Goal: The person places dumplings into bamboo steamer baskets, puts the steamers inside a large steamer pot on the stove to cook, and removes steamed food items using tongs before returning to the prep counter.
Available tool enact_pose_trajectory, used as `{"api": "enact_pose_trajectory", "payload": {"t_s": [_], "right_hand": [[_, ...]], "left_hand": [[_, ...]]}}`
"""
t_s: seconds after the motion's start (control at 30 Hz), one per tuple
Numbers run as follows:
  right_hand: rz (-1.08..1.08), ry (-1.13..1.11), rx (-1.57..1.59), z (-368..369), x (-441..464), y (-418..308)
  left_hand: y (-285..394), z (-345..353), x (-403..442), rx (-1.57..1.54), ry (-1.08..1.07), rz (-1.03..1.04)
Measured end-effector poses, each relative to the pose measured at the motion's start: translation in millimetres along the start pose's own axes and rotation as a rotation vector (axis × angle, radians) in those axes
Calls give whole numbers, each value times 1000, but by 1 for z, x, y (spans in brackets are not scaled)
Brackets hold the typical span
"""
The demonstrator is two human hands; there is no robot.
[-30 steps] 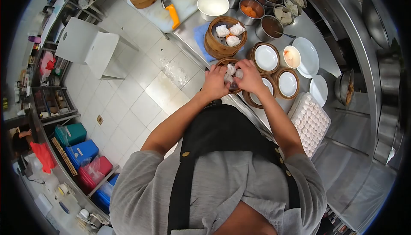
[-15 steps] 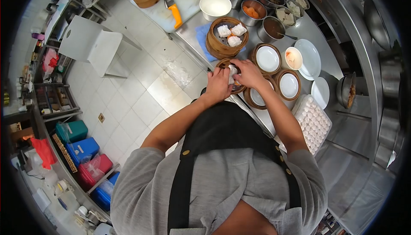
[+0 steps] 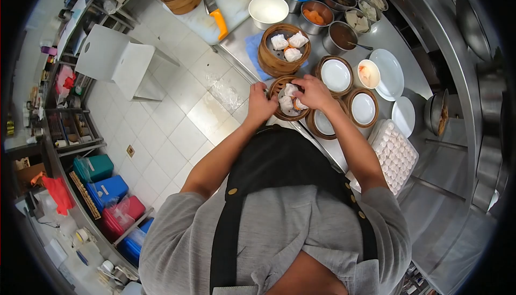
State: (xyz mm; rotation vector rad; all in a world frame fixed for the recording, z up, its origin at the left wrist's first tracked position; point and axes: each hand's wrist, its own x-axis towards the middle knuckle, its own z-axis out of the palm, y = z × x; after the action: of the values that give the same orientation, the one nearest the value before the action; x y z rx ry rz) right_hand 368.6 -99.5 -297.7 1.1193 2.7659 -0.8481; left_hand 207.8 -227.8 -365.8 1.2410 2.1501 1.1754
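Our left hand (image 3: pixel 262 104) is shifting outward to the left edge of the small steamer (image 3: pixel 276 86), baring the dumplings (image 3: pixel 286 103) inside; our right hand (image 3: pixel 315 94) is lingering at their right side, seemingly adjusting alone. We cannot tell whether either grip is holding anything.

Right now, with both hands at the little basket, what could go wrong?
The little basket sits by the edge of the counter, so a bump from the left hand could tip it. The dumplings sit close together, so the right hand might squash one. The knife handle is near the edge of the cutting board, so someone might knock it.
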Motion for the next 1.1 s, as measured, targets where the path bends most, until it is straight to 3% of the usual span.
{"api": "enact_pose_trajectory", "payload": {"t_s": [0.1,0.13,0.27,0.5,0.63,0.73,0.83,1.0,1.1], "right_hand": [[-25,-18,-39,-5,-2,-6],[-27,-15,-64,-2,-1,-7],[-167,186,-46,6,-6,-15],[-341,395,137,-60,-27,-84],[-429,628,266,-97,1,-78],[-202,809,459,-119,20,-44],[105,687,893,-95,39,-2],[167,820,969,-35,68,8],[232,961,914,-13,76,6]], "left_hand": [[-11,0,17,-384,-389,-583],[-14,1,19,-364,-373,-494],[-7,-15,20,-414,-409,-483],[103,-115,24,-312,-369,-368],[135,-130,73,-207,-369,-236],[130,-117,128,-173,-364,-174],[130,-102,173,-139,-335,-150],[116,-76,217,-12,-397,-73],[78,-46,231,178,-281,247]]}}
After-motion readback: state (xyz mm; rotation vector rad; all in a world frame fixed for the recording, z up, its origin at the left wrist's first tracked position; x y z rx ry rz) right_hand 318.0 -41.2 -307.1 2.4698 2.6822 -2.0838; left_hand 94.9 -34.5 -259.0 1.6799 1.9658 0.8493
